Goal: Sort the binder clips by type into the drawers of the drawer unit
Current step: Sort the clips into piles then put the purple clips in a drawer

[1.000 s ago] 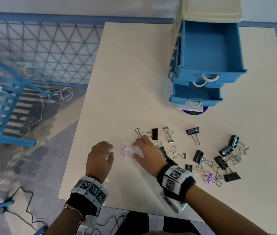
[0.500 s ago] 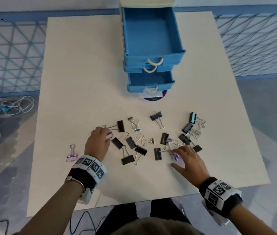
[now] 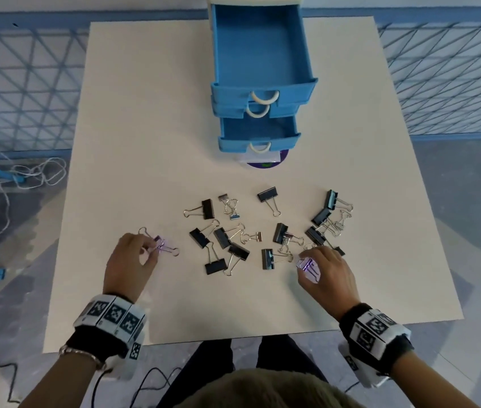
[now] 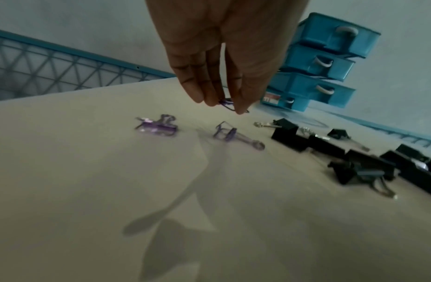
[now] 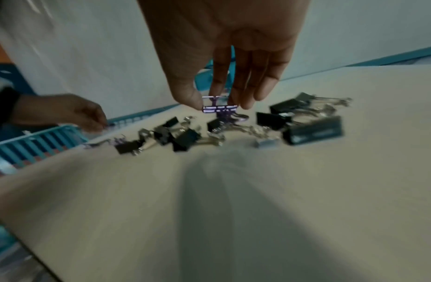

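Observation:
The blue drawer unit point(image 3: 263, 92) stands at the table's far side, its top drawer pulled far out and a lower drawer point(image 3: 258, 142) partly out. Several black binder clips point(image 3: 227, 240) and small silver clips point(image 3: 230, 207) lie scattered mid-table. My left hand point(image 3: 152, 248) point(image 4: 228, 106) pinches a purple clip's wire handle point(image 4: 226, 103) left of the pile, and two more purple clips point(image 4: 158, 126) lie on the table beside it. At the pile's right front my right hand point(image 3: 304, 262) point(image 5: 216, 105) pinches a purple clip point(image 5: 219, 108) between thumb and fingers, just above the table.
A purple disc point(image 3: 265, 164) pokes out under the drawer unit's front. The white table point(image 3: 145, 128) ends close to my body. Blue mesh fencing point(image 3: 21, 83) surrounds it, and cables point(image 3: 39, 175) lie on the floor at the left.
The head view has swung back to centre. My left hand has moved left away from the black clips, pinching a purple clip. My right hand has closed on the purple clip it was reaching over.

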Motion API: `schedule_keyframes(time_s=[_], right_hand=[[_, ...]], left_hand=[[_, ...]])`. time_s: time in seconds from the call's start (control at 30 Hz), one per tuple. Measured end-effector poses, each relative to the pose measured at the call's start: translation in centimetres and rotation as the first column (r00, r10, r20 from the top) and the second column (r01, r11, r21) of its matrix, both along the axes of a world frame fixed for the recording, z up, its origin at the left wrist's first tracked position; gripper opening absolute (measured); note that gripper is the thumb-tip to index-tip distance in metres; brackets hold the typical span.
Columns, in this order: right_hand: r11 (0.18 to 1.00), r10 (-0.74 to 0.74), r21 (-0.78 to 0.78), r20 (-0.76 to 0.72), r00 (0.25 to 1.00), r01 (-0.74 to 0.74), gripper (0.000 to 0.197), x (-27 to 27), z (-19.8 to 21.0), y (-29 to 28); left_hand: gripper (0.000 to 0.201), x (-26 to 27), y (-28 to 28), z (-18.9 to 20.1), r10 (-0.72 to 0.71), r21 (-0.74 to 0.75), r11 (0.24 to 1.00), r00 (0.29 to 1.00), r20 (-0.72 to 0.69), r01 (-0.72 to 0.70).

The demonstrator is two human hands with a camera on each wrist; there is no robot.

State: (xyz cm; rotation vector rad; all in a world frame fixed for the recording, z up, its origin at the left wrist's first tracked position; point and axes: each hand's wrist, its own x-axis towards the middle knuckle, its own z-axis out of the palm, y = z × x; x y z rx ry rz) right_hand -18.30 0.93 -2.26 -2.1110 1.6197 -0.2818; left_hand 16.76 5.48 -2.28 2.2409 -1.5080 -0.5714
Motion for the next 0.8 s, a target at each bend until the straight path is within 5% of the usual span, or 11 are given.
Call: schedule_keyframes(time_s=[0.17, 0.37, 0.6, 0.8], right_hand=[[0.952, 0.278, 0.095, 0.127, 0.952, -0.291, 0.017, 5.4, 1.8, -0.2], [0.749, 0.616, 0.160, 0.187, 0.765, -0.643, 0.018, 16.0, 1.4, -0.2], [0.717, 0.660, 0.255, 0.055, 0.749, -0.649, 0.028, 23.3, 0.8, -1.0], [0.827, 0.492, 0.192, 0.209, 0.845, -0.529, 0.029, 20.2, 0.5, -2.3]], left_hand=[[0.014, 0.8, 3.4, -1.0, -0.019, 0.110, 0.994, 1.000, 0.015, 0.017], [0.021, 1.5, 4.2, -1.3, -0.040, 0.215, 0.976, 0.999, 0.028, 0.033], [0.038, 1.7, 5.4, -0.4, -0.029, 0.181, 0.983, 0.999, 0.024, 0.024], [0.030, 1.3, 4.5, 0.9, -0.046, 0.089, 0.995, 0.995, -0.084, 0.054]])
